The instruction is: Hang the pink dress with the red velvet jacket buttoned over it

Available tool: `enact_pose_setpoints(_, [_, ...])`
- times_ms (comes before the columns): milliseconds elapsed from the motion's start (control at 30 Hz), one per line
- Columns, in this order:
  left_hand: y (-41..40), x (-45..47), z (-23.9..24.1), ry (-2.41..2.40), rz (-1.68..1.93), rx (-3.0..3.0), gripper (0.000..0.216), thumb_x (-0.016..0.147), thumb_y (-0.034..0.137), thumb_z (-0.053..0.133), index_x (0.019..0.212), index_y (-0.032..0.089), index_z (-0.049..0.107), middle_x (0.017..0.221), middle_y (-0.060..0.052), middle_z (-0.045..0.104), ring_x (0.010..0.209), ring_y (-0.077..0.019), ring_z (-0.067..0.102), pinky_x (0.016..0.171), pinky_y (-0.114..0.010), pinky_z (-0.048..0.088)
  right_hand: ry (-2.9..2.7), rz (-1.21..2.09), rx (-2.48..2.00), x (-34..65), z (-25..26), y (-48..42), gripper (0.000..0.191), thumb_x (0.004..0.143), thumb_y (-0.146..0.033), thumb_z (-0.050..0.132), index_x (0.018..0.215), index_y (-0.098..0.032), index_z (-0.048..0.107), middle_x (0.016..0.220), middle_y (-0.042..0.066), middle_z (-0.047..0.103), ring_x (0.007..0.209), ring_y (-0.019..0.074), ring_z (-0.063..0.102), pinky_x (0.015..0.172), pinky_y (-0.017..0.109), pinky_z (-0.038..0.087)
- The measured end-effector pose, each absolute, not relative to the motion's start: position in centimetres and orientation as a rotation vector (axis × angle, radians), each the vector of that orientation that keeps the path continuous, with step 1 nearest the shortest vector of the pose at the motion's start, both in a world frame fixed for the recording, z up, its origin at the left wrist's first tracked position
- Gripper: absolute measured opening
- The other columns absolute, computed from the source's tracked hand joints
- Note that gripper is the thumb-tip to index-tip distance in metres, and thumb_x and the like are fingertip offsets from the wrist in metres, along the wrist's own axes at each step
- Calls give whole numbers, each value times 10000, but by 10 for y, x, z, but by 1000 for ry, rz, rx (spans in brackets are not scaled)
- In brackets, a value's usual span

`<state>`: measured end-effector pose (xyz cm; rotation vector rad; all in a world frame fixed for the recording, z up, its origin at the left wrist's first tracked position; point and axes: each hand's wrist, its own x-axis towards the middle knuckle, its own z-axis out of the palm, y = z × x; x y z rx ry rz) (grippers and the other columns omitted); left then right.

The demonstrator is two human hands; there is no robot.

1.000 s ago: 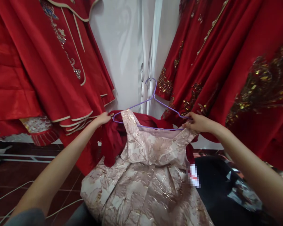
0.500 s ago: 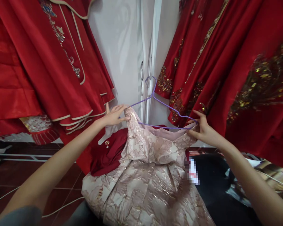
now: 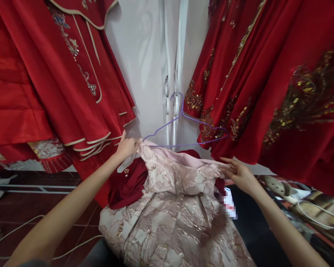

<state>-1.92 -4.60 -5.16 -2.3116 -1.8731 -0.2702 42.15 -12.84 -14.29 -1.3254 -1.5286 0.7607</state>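
A pale pink brocade dress (image 3: 172, 207) lies in front of me, its bodice lifted toward a purple wire hanger (image 3: 183, 126). My left hand (image 3: 127, 145) is closed on the dress's left shoulder strap together with the hanger's left end. The right strap has come off the hanger and sags. My right hand (image 3: 237, 173) touches that right shoulder edge with fingers loosely spread, below the hanger's right end. A dark red garment (image 3: 128, 183) with a small pearl ornament lies under the dress on the left.
Red embroidered gowns (image 3: 52, 81) hang at left and more red gowns (image 3: 269, 81) hang at right, framing a white door (image 3: 156, 66). A white tag (image 3: 228, 205) hangs by the dress. Sandals (image 3: 281, 187) and cables lie on the dark red floor.
My right hand let go of the hanger's right end and dropped to the dress's right shoulder, which slid off the hanger. My left hand shifted to pinch the left strap and hanger end.
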Motion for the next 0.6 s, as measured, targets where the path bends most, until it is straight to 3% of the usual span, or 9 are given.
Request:
enact_pose_setpoints(67, [-53, -28, -61, -1950, 66, -2347, 350, 849, 354, 433, 683, 203, 702, 683, -78, 707, 827, -233, 682, 1111, -487, 228, -1563, 753, -1387, 428, -146, -130, 390, 733, -415, 662, 1058, -209, 605, 847, 74, 726, 834, 278, 705, 794, 450, 577])
enact_pose_setpoints(133, [-63, -30, -66, -1978, 212, -2389, 253, 779, 326, 520, 632, 207, 688, 741, -108, 720, 858, -270, 683, 1017, -473, 363, -1570, 728, -1435, 432, -147, -134, 333, 743, -441, 651, 983, -211, 630, 783, 62, 727, 763, 274, 706, 767, 453, 580])
enact_pose_setpoints(233, [-81, -14, -57, -1967, 129, -2358, 231, 776, 341, 527, 707, 207, 703, 815, -136, 721, 864, -299, 680, 794, -389, 494, -1549, 736, -1419, 425, -144, -142, 327, 753, -487, 648, 930, -212, 642, 797, 71, 731, 763, 274, 703, 742, 440, 587])
enact_pose_setpoints(367, [-103, 30, -33, -1721, 48, -2512, 257, 823, 374, 514, 765, 219, 710, 790, -110, 718, 827, -274, 682, 736, -347, 500, -1605, 694, -1409, 401, -126, -158, 346, 795, -531, 604, 939, -221, 655, 870, 78, 724, 780, 264, 696, 706, 423, 593])
enact_pose_setpoints(433, [-108, 54, -26, -1472, -84, -2726, 248, 862, 344, 493, 833, 225, 708, 848, -90, 723, 879, -245, 677, 804, -345, 499, -1694, 482, -1425, 390, -114, -163, 318, 819, -526, 578, 913, -235, 667, 926, 85, 706, 831, 272, 683, 741, 444, 580])
enact_pose_setpoints(500, [-105, 78, -25, -1089, -248, -2896, 243, 892, 292, 469, 893, 202, 694, 1105, -103, 687, 1123, -233, 595, 980, -370, 433, -1762, 157, -1412, 382, -102, -165, 281, 838, -499, 563, 876, -242, 671, 1059, 103, 666, 990, 300, 638, 862, 494, 529])
enact_pose_setpoints(600, [-89, 113, -34, -839, -403, -2961, 247, 907, 276, 455, 914, 161, 673, 1478, -120, 400, 1409, -249, 285, 1154, -469, 207, -1811, -175, -1318, 375, -89, -164, 231, 869, -438, 536, 869, -236, 648, 1291, 114, 547, 1237, 319, 485, 1033, 534, 393])
